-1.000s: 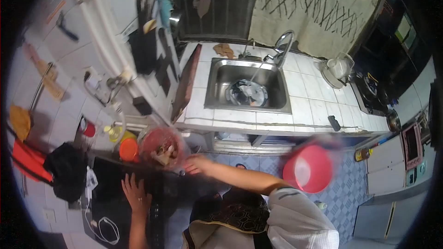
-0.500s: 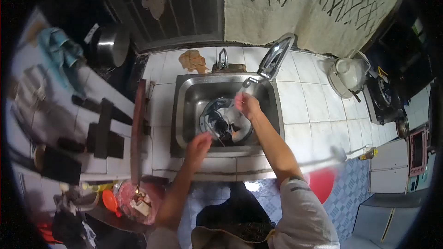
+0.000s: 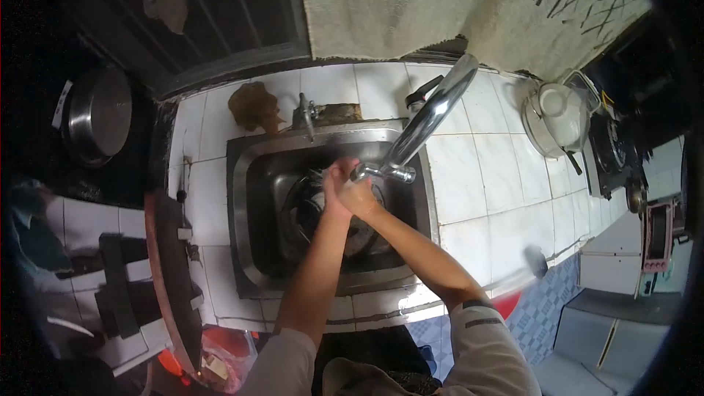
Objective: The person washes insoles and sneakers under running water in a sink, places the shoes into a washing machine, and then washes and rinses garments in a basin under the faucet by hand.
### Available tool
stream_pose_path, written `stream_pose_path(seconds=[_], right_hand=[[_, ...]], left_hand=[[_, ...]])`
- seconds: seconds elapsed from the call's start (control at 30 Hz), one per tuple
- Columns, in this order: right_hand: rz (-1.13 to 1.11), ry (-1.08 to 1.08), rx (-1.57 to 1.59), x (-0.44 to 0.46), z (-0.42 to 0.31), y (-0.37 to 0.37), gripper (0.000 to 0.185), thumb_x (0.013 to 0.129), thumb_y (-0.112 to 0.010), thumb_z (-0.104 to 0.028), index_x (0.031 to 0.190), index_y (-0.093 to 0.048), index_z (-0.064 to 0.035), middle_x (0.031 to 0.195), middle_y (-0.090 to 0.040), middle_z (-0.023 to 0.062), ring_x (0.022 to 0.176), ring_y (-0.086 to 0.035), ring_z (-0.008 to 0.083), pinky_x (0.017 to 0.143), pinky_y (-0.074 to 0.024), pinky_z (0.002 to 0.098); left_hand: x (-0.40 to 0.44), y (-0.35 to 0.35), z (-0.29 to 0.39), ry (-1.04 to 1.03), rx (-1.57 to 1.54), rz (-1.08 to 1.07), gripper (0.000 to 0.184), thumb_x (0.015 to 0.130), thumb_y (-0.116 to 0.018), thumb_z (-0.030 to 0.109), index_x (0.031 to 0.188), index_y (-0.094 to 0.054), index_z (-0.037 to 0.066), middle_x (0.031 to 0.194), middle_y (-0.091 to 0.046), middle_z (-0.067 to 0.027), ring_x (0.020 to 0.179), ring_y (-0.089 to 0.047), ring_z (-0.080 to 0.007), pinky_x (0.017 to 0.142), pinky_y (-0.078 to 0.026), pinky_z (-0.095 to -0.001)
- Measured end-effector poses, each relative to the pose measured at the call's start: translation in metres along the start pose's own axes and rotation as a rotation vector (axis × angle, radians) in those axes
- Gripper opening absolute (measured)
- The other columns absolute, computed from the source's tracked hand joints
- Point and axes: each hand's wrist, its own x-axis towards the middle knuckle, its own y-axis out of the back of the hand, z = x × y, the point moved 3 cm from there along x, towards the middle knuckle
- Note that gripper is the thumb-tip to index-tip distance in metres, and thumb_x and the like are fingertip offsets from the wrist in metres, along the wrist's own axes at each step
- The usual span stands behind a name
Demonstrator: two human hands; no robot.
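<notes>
My left hand and my right hand are clasped together over the sink, fingers closed on each other. They are just below and left of the spout end of the tall chrome faucet. No other object shows between them. Beneath my hands and forearms, a round vessel lies in the sink, with dark and pale contents that I cannot make out. A small metal tap stands at the sink's back edge.
On the white tiled counter, a brown cloth lies back left and a pale pot with a lid stands at right. A steel pan is at far left. A wooden-edged board rises left of the sink.
My hands were apart, the right at the faucet and the left near the sink's front edge; now they are together. The faucet spout is now swung forward over the sink. The view has shifted.
</notes>
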Motion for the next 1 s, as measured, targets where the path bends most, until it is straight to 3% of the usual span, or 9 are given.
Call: stream_pose_path(seconds=[0.13, 0.2, 0.3, 0.43, 0.57, 0.6, 0.73, 0.83, 1.0], right_hand=[[0.310, -0.187, 0.358, 0.009, -0.056, 0.080, 0.040, 0.078, -0.050, -0.035, 0.093, -0.054, 0.0022, 0.081, -0.057, 0.0206, 0.077, -0.056, 0.0380, 0.067, -0.0439, 0.0426], [0.438, -0.654, -0.132, -0.021, -0.080, 0.050, 0.044, 0.079, -0.050, -0.037, 0.101, -0.051, 0.0008, 0.093, -0.057, 0.0198, 0.089, -0.053, 0.0372, 0.077, -0.0424, 0.0408], [0.237, -0.050, 0.023, -0.033, -0.089, 0.052, 0.046, 0.083, -0.046, -0.029, 0.120, -0.039, -0.0031, 0.102, -0.053, 0.0239, 0.099, -0.049, 0.0370, 0.096, -0.0227, 0.0458], [0.073, -0.515, 0.406, -0.012, -0.022, 0.019, 0.049, 0.082, -0.047, -0.039, 0.121, -0.041, -0.0095, 0.112, -0.048, 0.0207, 0.107, -0.042, 0.0370, 0.097, -0.0238, 0.0460], [0.074, -0.526, 0.693, -0.031, -0.031, -0.022, 0.053, 0.080, -0.048, -0.049, 0.121, -0.042, -0.0160, 0.122, -0.043, 0.0174, 0.115, -0.035, 0.0370, 0.098, -0.0248, 0.0462], [-0.036, -0.583, 0.615, -0.024, -0.030, -0.014, 0.053, 0.081, -0.047, -0.044, 0.124, -0.037, -0.0134, 0.124, -0.040, 0.0186, 0.116, -0.035, 0.0363, 0.098, -0.0253, 0.0449], [-0.351, -0.662, 0.561, -0.035, 0.008, -0.003, 0.053, 0.083, -0.049, -0.025, 0.128, -0.029, -0.0044, 0.125, -0.038, 0.0211, 0.115, -0.039, 0.0324, 0.096, -0.0293, 0.0400], [0.061, -0.570, 0.320, -0.027, 0.021, 0.103, 0.030, 0.076, -0.058, -0.012, 0.102, -0.051, -0.0001, 0.095, -0.055, 0.0146, 0.096, -0.051, 0.0250, 0.085, -0.0390, 0.0368], [0.616, -0.208, 0.167, 0.058, 0.186, 0.180, 0.046, 0.082, -0.052, -0.029, 0.116, -0.044, 0.0011, 0.113, -0.050, 0.0165, 0.109, -0.043, 0.0245, 0.094, -0.0306, 0.0341]], left_hand=[[-0.023, -0.040, -0.004, -0.001, -0.044, -0.028, 0.038, 0.084, -0.039, 0.047, 0.106, -0.049, 0.018, 0.097, -0.055, -0.0010, 0.079, -0.054, -0.0229, 0.066, -0.044, -0.0423], [-0.033, -0.046, -0.001, 0.023, 0.018, 0.232, 0.039, 0.084, -0.038, 0.048, 0.109, -0.047, 0.020, 0.097, -0.055, 0.0001, 0.082, -0.053, -0.0222, 0.067, -0.044, -0.0417], [-0.022, -0.006, 0.015, -0.094, 0.103, 0.425, 0.047, 0.085, -0.034, 0.048, 0.117, -0.041, 0.014, 0.113, -0.050, -0.0051, 0.091, -0.052, -0.0263, 0.078, -0.040, -0.0404], [-0.026, -0.013, 0.004, 0.113, 0.140, 0.141, 0.048, 0.087, -0.033, 0.045, 0.119, -0.037, 0.010, 0.120, -0.045, -0.0072, 0.104, -0.046, -0.0264, 0.084, -0.037, -0.0405], [-0.031, 0.025, 0.002, -0.597, 0.333, 0.034, 0.032, 0.086, -0.045, 0.036, 0.104, -0.053, 0.010, 0.103, -0.053, -0.0080, 0.088, -0.051, -0.0225, 0.074, -0.043, -0.0382], [-0.035, -0.017, 0.018, 0.169, 0.143, 0.363, 0.034, 0.088, -0.041, 0.034, 0.112, -0.048, 0.010, 0.112, -0.049, -0.0079, 0.101, -0.047, -0.0237, 0.083, -0.040, -0.0407], [-0.025, -0.028, 0.020, 0.167, 0.069, 0.261, 0.039, 0.087, -0.043, 0.035, 0.113, -0.047, 0.007, 0.109, -0.050, -0.0042, 0.103, -0.045, -0.0231, 0.084, -0.040, -0.0384], [-0.019, -0.024, 0.024, 0.318, 0.509, 0.347, 0.030, 0.082, -0.053, 0.027, 0.104, -0.054, 0.007, 0.106, -0.056, -0.0053, 0.095, -0.052, -0.0145, 0.078, -0.039, -0.0266], [-0.017, -0.035, 0.034, 0.053, 1.331, 0.266, 0.011, 0.074, -0.060, 0.011, 0.070, -0.064, 0.001, 0.068, -0.063, -0.0065, 0.062, -0.059, -0.0148, 0.059, -0.044, -0.0257]])
